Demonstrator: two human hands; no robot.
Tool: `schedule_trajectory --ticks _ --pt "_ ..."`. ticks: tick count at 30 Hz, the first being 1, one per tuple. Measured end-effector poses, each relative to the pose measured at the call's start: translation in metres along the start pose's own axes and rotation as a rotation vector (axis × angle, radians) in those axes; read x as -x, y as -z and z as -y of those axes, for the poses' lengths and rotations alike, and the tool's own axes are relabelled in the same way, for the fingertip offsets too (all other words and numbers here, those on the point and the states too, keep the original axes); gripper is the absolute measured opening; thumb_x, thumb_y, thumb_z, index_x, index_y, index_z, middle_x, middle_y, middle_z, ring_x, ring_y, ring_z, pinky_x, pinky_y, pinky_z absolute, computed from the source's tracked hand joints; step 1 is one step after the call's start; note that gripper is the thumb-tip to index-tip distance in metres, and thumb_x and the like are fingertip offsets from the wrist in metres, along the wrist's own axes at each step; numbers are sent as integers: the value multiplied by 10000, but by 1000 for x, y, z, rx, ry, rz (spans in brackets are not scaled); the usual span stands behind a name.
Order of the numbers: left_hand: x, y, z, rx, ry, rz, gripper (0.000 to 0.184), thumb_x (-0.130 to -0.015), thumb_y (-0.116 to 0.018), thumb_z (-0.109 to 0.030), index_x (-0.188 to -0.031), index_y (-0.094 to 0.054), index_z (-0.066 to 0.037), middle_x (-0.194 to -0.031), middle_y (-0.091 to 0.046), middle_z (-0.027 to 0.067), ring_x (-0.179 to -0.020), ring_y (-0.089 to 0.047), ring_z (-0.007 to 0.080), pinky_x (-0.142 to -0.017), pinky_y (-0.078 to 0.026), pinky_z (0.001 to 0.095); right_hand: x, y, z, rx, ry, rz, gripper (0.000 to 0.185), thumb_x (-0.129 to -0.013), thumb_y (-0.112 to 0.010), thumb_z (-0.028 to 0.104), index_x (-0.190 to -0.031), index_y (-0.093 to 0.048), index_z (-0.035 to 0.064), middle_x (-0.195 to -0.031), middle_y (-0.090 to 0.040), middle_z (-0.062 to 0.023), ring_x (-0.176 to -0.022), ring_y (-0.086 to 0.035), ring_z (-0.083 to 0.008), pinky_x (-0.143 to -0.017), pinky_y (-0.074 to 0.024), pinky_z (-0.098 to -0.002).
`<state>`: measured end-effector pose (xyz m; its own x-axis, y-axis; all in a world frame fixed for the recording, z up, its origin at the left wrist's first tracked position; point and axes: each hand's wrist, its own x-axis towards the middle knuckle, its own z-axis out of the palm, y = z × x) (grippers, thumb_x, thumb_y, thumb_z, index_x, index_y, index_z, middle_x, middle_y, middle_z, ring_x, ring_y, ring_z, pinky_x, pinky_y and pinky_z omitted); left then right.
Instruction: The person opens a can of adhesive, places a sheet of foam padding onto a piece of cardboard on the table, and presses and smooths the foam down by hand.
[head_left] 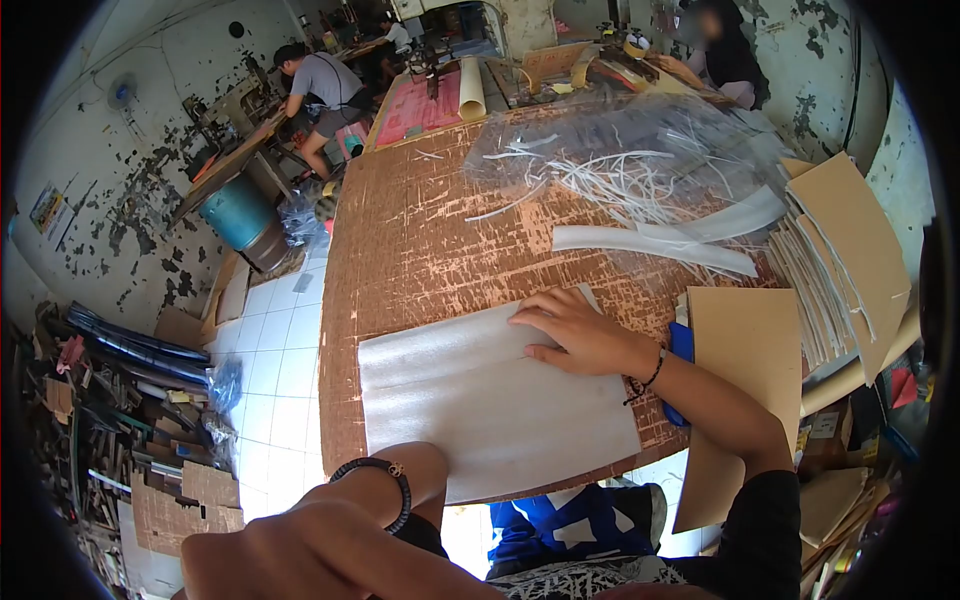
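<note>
A whitish, slightly shiny foam sheet (480, 400) lies on the worn brown tabletop (400, 240), reaching its near edge. My right hand (572, 332) rests on the sheet's upper right part, palm down with the fingers stretched and nothing held. A thin dark bracelet (650, 378) circles that wrist. My left arm (340, 535) crosses the lower left, wearing a dark beaded bracelet (404, 490), over the sheet's near left corner. The fingers of my left hand are hidden, so what they hold or touch does not show.
Thin white strips (610, 185) lie on clear plastic at the back. Brown cardboard (745, 340) and a blue object (680, 372) sit at right, near a board stack (810, 280). One person (325, 85) sits at far left, another (715, 50) at back right.
</note>
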<state>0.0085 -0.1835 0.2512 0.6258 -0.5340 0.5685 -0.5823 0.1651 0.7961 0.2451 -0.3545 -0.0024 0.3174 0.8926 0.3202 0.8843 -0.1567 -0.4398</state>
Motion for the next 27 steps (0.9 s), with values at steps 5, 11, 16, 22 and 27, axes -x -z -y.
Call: schedule_trajectory --ticks 5,11,16,22,27 --pt "-6 5 -17 -16 202 28 435 -941 -706 -496 -889 -728 -65 -682 -611 89 -802 -568 253 -840 -490 524 0 -1 1 -39 5 -75 449 -961 -677 263 -1352 -588 61 -1342 -554 -134 -1273 -477 -334 -1097 -341 -474" --pt "1 1 16 -57 -152 25 449 -905 -747 -516 -893 -737 -67 -682 -626 92 -809 -564 244 -778 -443 447 1 -2 0 33 66 -59 401 -941 -705 238 -1291 -613 65 -1304 -563 -120 -1264 -485 -324 -1088 -349 -467" --pt "-5 -16 11 -80 -91 -136 409 -902 -761 -485 -894 -740 -77 -706 -653 87 -786 -562 241 -718 -436 445 0 -4 -1 52 69 -67 423 -945 -703 239 -1311 -595 56 -1316 -562 -120 -1261 -485 -327 -1087 -349 -463" --pt "-3 -6 20 -54 -159 -71 400 -908 -755 -482 -902 -742 -82 -715 -660 81 -782 -562 239 -712 -438 441 0 5 7 -57 -37 -29 651 -974 -678 263 -1517 -388 52 -1343 -559 -139 -1272 -472 -343 -1102 -340 -476" --pt "1 -4 23 -47 -226 -45 393 -913 -750 -480 -909 -743 -86 -722 -665 77 -778 -563 237 -707 -439 437 0 4 6 -111 -61 -24 671 -1002 -654 304 -1540 -356 36 -1364 -542 -151 -1292 -449 -344 -1125 -332 -479"
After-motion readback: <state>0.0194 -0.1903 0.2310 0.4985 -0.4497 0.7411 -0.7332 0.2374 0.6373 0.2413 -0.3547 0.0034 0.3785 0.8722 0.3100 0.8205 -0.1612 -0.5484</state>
